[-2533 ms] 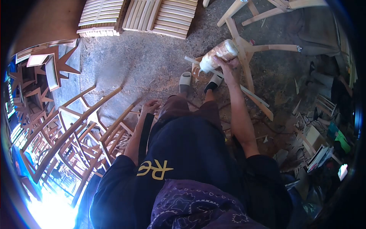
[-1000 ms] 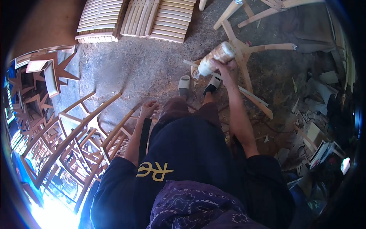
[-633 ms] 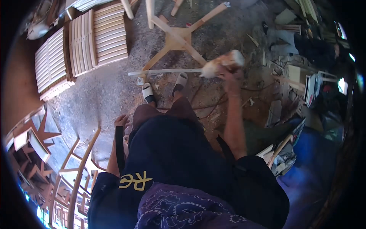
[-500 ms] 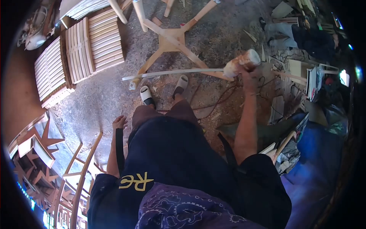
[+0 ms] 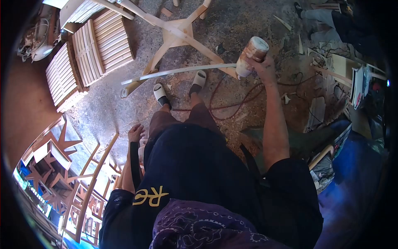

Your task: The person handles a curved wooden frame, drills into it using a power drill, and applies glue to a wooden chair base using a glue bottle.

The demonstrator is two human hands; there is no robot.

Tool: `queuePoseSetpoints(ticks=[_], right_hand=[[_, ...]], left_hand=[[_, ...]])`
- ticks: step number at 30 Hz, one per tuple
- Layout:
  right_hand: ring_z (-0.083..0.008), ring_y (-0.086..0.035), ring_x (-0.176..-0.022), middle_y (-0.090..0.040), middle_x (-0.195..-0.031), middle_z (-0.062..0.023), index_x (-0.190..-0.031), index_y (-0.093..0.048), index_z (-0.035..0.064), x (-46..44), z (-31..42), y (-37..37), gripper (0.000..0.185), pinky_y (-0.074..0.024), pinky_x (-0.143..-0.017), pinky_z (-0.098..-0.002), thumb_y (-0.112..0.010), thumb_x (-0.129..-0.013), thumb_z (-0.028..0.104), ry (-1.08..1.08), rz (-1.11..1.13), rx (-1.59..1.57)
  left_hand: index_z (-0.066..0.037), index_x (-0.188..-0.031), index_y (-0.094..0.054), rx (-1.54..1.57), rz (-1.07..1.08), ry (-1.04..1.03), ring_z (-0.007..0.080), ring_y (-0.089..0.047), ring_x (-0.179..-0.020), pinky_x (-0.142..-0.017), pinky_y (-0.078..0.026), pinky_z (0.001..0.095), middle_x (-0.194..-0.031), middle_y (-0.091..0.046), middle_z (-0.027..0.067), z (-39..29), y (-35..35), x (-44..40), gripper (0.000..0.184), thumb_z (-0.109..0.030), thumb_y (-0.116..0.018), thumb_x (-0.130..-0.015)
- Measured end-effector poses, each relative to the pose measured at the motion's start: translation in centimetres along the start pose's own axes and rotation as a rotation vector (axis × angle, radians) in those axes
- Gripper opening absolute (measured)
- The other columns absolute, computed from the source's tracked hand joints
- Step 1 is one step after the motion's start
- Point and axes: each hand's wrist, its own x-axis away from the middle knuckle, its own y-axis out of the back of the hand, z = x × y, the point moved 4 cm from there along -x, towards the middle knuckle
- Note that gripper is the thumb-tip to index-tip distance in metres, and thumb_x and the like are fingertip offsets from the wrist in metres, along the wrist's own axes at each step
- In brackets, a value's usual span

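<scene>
My right hand (image 5: 265, 68) is wrapped round a white bottle (image 5: 252, 54) with brown stains, its narrow end tilted down to the left. The bottle is held above the right end of a long pale strip (image 5: 182, 70). That strip crosses a wooden frame with spread legs and a square centre (image 5: 178, 34), lying on the floor in front of my feet. Nothing shows in my left hand (image 5: 136, 133), which hangs at my left side with its fingers apart and slightly bent.
Stacks of slatted wooden panels (image 5: 110, 43) stand at upper left. Wooden chair frames (image 5: 89, 195) crowd the lower left. A reddish hose (image 5: 232, 116) curls across the floor. Scraps and boards (image 5: 344, 70) lie at right, below a person's grey-trousered leg (image 5: 319, 18).
The view has swung to the right, so the frame and panels sit further left. My right hand has moved with the bottle from the frame's near leg to the strip's right end.
</scene>
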Motion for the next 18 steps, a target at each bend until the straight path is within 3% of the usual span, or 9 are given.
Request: queuePoseSetpoints(ticks=[5,11,14,18], right_hand=[[-0.0271,-0.07,-0.106,-0.071,-0.116,-0.0163,-0.123,-0.063,-0.0003,-1.6,1.1,-0.1,0.061,-0.0542,-0.092,-0.0395,-0.087,-0.074,0.026,0.073,-0.049,0.125],[-0.0267,-0.07,-0.104,-0.071,-0.115,-0.015,-0.122,-0.063,-0.0011,-0.8,-0.2,1.5,0.06,-0.0545,-0.091,-0.0393,-0.086,-0.074,0.026,0.091,0.03,0.005],[-0.0262,-0.07,-0.104,-0.072,-0.115,-0.0148,-0.122,-0.063,-0.0008,-1.2,-0.7,2.0,0.06,-0.0546,-0.091,-0.0391,-0.087,-0.073,0.026,-0.001,-0.021,0.094],[-0.0265,-0.071,-0.103,-0.072,-0.114,-0.0151,-0.122,-0.063,-0.0007,-2.1,-1.3,1.9,0.062,-0.0548,-0.09,-0.0393,-0.088,-0.072,0.027,0.05,-0.033,0.022]], left_hand=[[-0.003,-0.132,-0.063,0.008,-0.005,-0.034,0.0196,-0.07,-0.092,-0.07,-0.056,0.0321,-0.112,-0.071,0.0086,-0.6,-1.1,1.2,0.048,-0.02,-0.077,-0.09],[-0.002,-0.132,-0.062,-0.012,-0.018,-0.02,0.0191,-0.07,-0.092,-0.072,-0.057,0.0317,-0.111,-0.07,0.0084,-1.8,-2.0,1.8,0.049,-0.023,-0.076,-0.091],[-0.002,-0.131,-0.062,-0.009,-0.001,-0.037,0.0182,-0.07,-0.092,-0.072,-0.056,0.0305,-0.109,-0.07,0.0082,-2.4,-3.0,1.5,0.048,-0.024,-0.076,-0.091],[-0.001,-0.131,-0.063,0.002,0.022,-0.107,0.0178,-0.07,-0.092,-0.072,-0.056,0.0298,-0.11,-0.071,0.0084,-4.3,-4.0,1.8,0.049,-0.025,-0.077,-0.091]])
